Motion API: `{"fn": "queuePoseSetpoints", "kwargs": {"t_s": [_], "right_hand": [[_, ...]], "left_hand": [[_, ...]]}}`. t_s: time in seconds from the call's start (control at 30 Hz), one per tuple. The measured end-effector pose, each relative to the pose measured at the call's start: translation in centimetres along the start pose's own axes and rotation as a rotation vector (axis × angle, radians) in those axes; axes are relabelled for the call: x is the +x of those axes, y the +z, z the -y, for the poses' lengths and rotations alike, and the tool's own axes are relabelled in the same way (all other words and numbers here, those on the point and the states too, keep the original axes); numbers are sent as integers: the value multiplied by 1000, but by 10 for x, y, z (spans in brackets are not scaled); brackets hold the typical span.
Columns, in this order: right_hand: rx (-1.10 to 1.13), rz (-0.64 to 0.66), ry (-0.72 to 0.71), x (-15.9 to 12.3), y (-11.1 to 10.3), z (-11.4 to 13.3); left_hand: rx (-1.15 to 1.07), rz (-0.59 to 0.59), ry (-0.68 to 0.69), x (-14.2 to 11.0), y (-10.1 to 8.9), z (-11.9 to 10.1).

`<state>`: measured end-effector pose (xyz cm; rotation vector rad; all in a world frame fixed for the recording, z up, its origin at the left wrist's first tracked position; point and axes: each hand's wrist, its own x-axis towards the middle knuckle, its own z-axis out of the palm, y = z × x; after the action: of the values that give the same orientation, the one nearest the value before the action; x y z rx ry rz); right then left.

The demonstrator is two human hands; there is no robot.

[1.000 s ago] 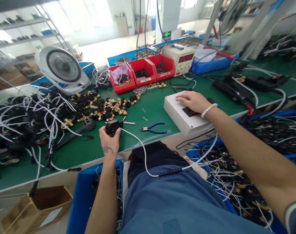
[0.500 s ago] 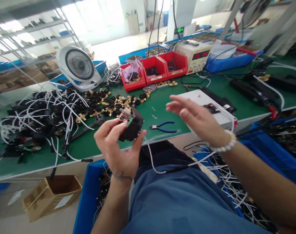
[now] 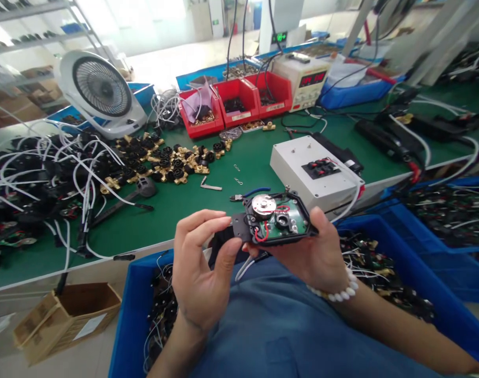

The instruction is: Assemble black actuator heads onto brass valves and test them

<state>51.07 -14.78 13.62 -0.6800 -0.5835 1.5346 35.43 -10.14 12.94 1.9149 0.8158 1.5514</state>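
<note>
My right hand (image 3: 316, 257) grips a black plastic housing (image 3: 312, 231) from below and at its right end. Its open side faces up and shows a green circuit board (image 3: 298, 212), a round silver motor (image 3: 263, 206) and red wires. With thumb and fingers, my left hand (image 3: 202, 262) pinches a flat black end piece (image 3: 241, 228) at the housing's left end. A white cable hangs beneath the housing. Just behind lie blue-handled cutting pliers (image 3: 257, 191), partly covered by the housing. An L-shaped hex key (image 3: 211, 186) and two small wire clips (image 3: 238, 181) rest on the green table (image 3: 184, 202).
A white box with switches (image 3: 302, 168) stands right of the housing. Brass-and-black fittings (image 3: 176, 163) and white-cabled parts (image 3: 38, 178) are piled left. Behind are a fan (image 3: 101, 89), red bins (image 3: 239, 100) and a power supply (image 3: 302, 79). Blue crates (image 3: 125, 304) flank my lap.
My right hand, open in the air before, has come down and taken hold of the housing. The housing has turned open side up. My left hand now pinches its left end.
</note>
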Motion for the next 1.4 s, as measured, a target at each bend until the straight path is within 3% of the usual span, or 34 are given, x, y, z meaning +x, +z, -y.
{"fn": "queuePoseSetpoints", "kwargs": {"t_s": [0.3,0.43,0.57,0.73,0.87,1.07,1.23,1.33,1.4], "right_hand": [[-117,35,-31,-9,6,-5],[-256,13,-16,-10,0,-5],[-432,70,-43,-12,-11,-4],[-495,107,-49,-12,-15,-9],[-434,127,-81,-9,-11,-14],[-479,92,-73,-5,-8,-8],[-729,158,14,11,-14,-8],[-562,92,134,31,-19,-22],[-362,4,212,46,-21,-33]], "left_hand": [[12,142,-36,0,-6,-13],[25,144,-90,-1,-8,-17],[70,98,-82,0,-6,-19],[175,61,114,4,-4,-16],[215,160,228,11,-9,-9],[195,401,149,25,-20,5],[85,390,3,27,-16,19],[187,434,-146,37,-11,48],[351,385,-259,53,-11,81]]}}
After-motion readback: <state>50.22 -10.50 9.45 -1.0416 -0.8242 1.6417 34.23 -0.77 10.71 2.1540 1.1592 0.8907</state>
